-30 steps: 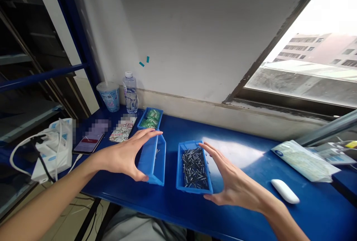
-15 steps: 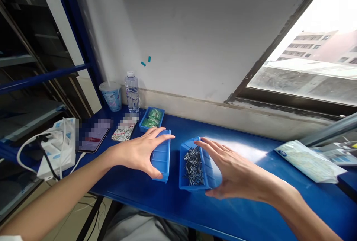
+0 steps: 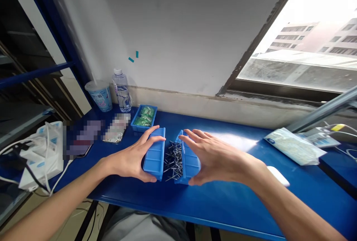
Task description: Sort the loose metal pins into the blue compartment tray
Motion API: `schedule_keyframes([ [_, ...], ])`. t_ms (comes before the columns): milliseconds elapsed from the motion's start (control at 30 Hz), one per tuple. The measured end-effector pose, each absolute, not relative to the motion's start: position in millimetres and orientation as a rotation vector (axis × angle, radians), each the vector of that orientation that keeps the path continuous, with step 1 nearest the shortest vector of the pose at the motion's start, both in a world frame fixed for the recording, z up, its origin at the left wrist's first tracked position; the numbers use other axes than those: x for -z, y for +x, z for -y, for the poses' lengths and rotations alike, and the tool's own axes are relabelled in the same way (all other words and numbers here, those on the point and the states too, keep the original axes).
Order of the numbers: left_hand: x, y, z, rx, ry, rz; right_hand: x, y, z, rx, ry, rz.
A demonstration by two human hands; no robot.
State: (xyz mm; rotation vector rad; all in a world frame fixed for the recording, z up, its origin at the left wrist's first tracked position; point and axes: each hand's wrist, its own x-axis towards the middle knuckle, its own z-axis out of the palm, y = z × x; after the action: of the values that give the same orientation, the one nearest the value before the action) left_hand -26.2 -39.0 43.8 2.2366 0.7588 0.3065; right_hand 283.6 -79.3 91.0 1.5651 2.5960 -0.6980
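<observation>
The left hand [image 3: 126, 163] is holding a ribbed, rectangular blue plastic bin [image 3: 154, 156], its fingers spanning wide with the thumb at the near end and the fingertips at the far end. The right hand [image 3: 221, 159] is gripping a matching ribbed blue plastic box [image 3: 191, 162] in the same broad span. Both containers are tipping over, their long axes running nearly parallel, from thumb to fingertips. Between the two sets of fingers, a heap of thin, dark metal pins [image 3: 174, 161] is jutting from the box's left side towards the bin; the right fingers are sitting nearer, the pins showing just below and left of their tips. Whether any pins are resting inside the bin, the view is not showing. Beyond the left fingertips, a small blue plastic tray [image 3: 134, 124] of green packets [image 3: 146, 115] is standing on the glossy blue desk [image 3: 234, 207], with a clear, white-capped bottle [image 3: 122, 96] rising farther back. Right of the right fingers, a smooth white oblong object [image 3: 279, 177] is lying just past the wrist.
</observation>
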Motion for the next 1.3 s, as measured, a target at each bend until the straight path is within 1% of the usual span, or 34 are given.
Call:
schedule_keyframes([
  [167, -32.2, -25.6, 40.0, -0.367, 2.229, -0.774, -83.2, 291.1, 90.0, 0.788, 1.593, -2.647],
  [267, -29.3, -27.0, 42.2, -0.404, 2.245, -0.809, -61.6, 298.5, 100.5, 0.942, 1.675, -2.750],
  [400, -29.4, -24.5, 44.4, -0.433, 2.279, -0.828, -27.7, 301.0, 110.1, 1.200, 1.840, -2.731],
  [500, -31.6, -21.3, 44.4, -0.428, 2.313, -0.833, -17.3, 298.1, 111.7, 1.307, 1.906, -2.722],
  [833, -35.1, -20.5, 44.4, -0.407, 2.345, -0.814, -28.8, 294.7, 108.4, 1.195, 1.940, -2.697],
  [1033, -32.9, -23.5, 45.4, -0.443, 2.361, -0.830, -25.9, 296.0, 106.7, 1.199, 1.941, -2.709],
  [1300, -32.4, -28.0, 45.2, -0.457, 2.368, -0.839, -38.2, 297.4, 105.2, 1.223, 1.942, -2.657],
])
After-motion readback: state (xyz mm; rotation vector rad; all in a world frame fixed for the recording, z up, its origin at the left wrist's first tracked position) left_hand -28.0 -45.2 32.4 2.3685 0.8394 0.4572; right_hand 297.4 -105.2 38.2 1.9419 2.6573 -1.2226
